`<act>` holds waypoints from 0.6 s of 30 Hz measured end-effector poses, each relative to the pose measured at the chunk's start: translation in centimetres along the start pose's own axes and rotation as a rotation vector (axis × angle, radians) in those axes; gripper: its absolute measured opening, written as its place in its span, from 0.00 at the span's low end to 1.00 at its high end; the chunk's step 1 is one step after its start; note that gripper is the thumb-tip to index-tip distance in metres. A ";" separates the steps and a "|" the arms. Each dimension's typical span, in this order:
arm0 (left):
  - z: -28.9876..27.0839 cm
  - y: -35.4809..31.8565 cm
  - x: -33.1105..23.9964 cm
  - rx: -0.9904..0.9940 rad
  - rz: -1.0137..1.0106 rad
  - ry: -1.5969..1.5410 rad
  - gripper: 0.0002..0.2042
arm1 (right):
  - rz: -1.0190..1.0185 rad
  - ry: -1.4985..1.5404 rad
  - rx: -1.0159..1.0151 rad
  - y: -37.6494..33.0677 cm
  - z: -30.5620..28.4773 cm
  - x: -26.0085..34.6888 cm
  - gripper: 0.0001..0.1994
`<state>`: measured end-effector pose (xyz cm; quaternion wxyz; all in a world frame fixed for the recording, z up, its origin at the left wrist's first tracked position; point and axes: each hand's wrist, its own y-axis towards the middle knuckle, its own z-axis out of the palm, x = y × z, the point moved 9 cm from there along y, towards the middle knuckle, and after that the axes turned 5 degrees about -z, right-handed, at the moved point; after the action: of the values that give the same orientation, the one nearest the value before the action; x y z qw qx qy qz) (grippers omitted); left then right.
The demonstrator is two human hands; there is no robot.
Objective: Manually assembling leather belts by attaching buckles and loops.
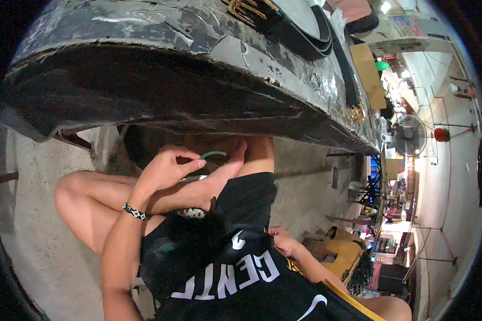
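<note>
Beside the bench [160, 35], left hand [165, 170], fingers [190, 167] pinched on green strip [213, 153]; right hand [285, 243], grip cannot be told.

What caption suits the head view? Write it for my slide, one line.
Left hand pinching a thin, curved green strip near a worn table, right hand beside the black jersey.

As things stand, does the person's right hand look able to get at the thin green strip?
Likely yes: the left hand pinches the thin green strip with one end jutting free, and nothing seems to block the way over the black shorts from the right hand, near the waist.
</note>
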<state>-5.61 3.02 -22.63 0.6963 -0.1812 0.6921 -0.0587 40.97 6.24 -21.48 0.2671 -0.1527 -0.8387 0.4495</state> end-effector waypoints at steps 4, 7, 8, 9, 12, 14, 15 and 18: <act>-0.3 -0.4 -0.8 -0.020 -0.051 0.047 0.17 | -0.012 0.034 0.215 1.3 0.2 -2.1 0.11; -0.9 0.7 0.3 -0.115 0.088 0.119 0.15 | 0.074 0.320 0.091 -0.3 2.8 2.7 0.13; -0.9 1.3 1.2 -0.136 0.043 0.122 0.15 | 0.221 0.442 -0.062 -2.0 2.9 3.5 0.15; -1.3 1.9 2.4 -0.166 -0.008 0.133 0.15 | 0.219 0.418 -0.047 -1.6 2.9 3.6 0.15; -0.6 4.7 4.5 -0.149 -0.023 0.152 0.18 | -0.095 0.609 -0.132 2.3 0.1 3.9 0.16; -1.2 4.9 4.1 -0.189 -0.006 0.246 0.18 | -0.300 0.750 -0.185 3.4 -1.1 3.9 0.17; -2.0 4.6 4.7 -0.236 -0.069 0.216 0.18 | -0.400 0.824 -0.215 3.0 -1.4 4.0 0.18; -2.8 5.0 5.3 -0.238 -0.133 0.208 0.15 | -0.489 0.845 -0.171 6.5 -3.7 1.4 0.17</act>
<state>-9.00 5.40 -29.25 0.5891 -0.3007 0.7490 -0.0405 42.09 12.99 -24.84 0.6680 -0.1416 -0.7021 0.2020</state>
